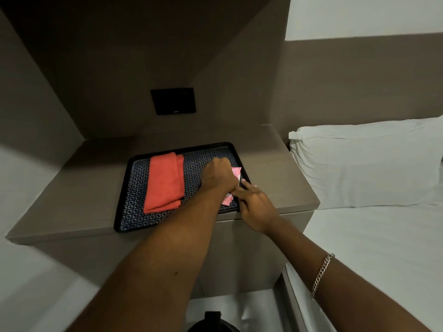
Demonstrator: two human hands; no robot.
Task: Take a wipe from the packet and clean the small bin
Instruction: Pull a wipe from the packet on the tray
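Note:
A pink wipe packet (236,172) lies at the right side of a black patterned tray (134,188) on the bedside unit. My left hand (218,175) is curled over the packet's top and hides most of it. My right hand (255,207) holds the packet's near right edge, fingertips on it. Whether a wipe is out cannot be seen. At the bottom edge, below the unit, the dark top of the small bin (212,321) shows only in part.
A folded orange-red cloth (164,182) lies on the tray's left half. The taupe bedside unit (72,188) stands in a recessed niche with a black wall panel (173,100). A bed with a white pillow (364,161) adjoins on the right.

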